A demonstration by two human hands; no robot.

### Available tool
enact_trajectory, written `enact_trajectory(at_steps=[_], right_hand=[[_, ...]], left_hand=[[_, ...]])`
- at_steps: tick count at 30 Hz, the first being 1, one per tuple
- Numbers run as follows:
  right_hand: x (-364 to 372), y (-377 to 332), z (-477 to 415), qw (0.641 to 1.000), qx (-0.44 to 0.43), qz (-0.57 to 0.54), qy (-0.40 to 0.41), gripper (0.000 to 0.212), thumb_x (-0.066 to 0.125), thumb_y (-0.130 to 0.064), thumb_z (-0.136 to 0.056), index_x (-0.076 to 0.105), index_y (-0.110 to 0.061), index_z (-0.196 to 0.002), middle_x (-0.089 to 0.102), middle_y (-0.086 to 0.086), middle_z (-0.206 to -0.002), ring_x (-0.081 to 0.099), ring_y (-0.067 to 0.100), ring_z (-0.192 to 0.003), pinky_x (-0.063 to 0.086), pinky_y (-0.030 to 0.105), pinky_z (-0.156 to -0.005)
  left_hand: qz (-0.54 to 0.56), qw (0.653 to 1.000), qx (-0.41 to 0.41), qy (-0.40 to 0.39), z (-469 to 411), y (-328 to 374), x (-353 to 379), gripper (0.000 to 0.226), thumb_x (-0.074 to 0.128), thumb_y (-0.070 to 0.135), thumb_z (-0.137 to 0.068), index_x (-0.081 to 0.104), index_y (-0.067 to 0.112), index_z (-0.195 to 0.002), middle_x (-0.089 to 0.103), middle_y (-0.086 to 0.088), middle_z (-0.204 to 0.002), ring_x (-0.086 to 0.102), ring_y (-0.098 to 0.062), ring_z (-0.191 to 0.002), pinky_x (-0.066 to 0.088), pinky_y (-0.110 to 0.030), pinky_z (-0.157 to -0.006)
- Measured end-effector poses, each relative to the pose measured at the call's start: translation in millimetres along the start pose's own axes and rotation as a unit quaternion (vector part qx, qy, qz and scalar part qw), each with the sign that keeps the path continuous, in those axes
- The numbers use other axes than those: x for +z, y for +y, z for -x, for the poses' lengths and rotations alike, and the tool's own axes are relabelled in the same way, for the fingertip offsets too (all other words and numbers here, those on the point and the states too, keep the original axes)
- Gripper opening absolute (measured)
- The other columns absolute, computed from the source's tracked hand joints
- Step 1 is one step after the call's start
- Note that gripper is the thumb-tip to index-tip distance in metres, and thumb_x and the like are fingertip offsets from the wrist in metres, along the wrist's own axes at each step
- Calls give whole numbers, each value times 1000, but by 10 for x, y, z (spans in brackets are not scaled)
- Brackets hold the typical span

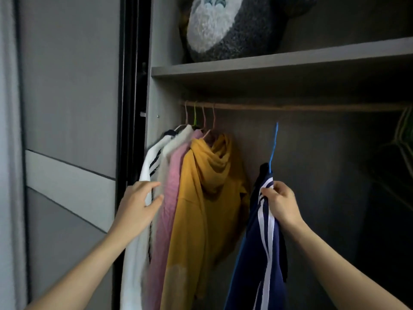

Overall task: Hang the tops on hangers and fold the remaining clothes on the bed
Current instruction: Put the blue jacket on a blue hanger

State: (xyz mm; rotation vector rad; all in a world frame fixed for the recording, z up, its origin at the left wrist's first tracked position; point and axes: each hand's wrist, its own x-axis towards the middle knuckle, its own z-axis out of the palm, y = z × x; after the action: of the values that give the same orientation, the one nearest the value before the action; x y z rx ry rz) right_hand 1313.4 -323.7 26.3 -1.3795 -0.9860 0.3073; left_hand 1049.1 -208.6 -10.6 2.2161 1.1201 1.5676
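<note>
Clenched, the right grip (282, 204) pinched the shoulder of a navy striped top (261, 253) on a blue hanger (274, 146), whose hook rose below the rail (290, 106) without touching it. Released, the left grip (138, 204) lay with fingers spread against a white striped top (136, 253). Both reached into the wardrobe (161, 41), where a grey plush toy (228, 25) sat on the shelf (268, 63). At the rail's left end hung a yellow hoodie (201, 198), a pink top (169, 198) beside it, then a fluffy white top (176, 139) and the white striped one. Green hangers (402, 130) hung dimly at far right.
</note>
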Motion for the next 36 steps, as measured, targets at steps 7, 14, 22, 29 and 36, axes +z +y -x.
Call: enact_trajectory(at_steps=[7, 14, 22, 29, 36], right_hand=[[287, -211, -787, 995, -50, 26, 77, 28, 48, -4, -89, 40, -11, -63, 46, 6, -53, 45, 14, -41, 35, 23, -42], [789, -384, -1617, 987, -83, 59, 121, 35, 47, 0, -85, 30, -12, -56, 37, 9, -55, 35, 20, -47, 26, 29, -49], [1357, -526, -2292, 985, -71, 113, 112, 13, 47, 1, -83, 48, -7, -72, 40, 14, -61, 38, 23, -52, 27, 31, -51], [1710, -468, -2685, 983, -37, 155, 93, 32, 44, 3, -86, 35, -9, -58, 36, 10, -58, 36, 22, -51, 25, 30, -50], [1820, -209, -2675, 985, 11, 165, 50, 27, 46, 0, -90, 41, -8, -64, 40, 10, -61, 39, 20, -53, 30, 29, -50]], left_hand=[[-170, 980, 54, 91, -1135, -539, 200, 40, 55, 34, -85, 64, 11, -116, 41, -19, -140, 26, -38, -133, 28, -58, -99], [-224, 951, 134, 163, -2124, -1101, 322, 47, 62, 21, -77, 58, 7, -121, 31, -31, -143, 21, -47, -133, 26, -67, -95], [-338, 874, 224, 267, -2363, -1620, 585, 75, 55, -2, -77, 29, 16, -145, 16, -31, -148, -13, -34, -142, -8, -49, -113], [-343, 862, 241, 284, -2345, -1648, 591, 68, 23, -2, -78, 28, 13, -144, 15, -33, -147, -11, -37, -143, -7, -51, -113], [-335, 862, 246, 291, -2349, -1658, 591, 65, 23, -1, -80, 32, 11, -143, 15, -33, -146, -13, -34, -142, -5, -51, -113]])
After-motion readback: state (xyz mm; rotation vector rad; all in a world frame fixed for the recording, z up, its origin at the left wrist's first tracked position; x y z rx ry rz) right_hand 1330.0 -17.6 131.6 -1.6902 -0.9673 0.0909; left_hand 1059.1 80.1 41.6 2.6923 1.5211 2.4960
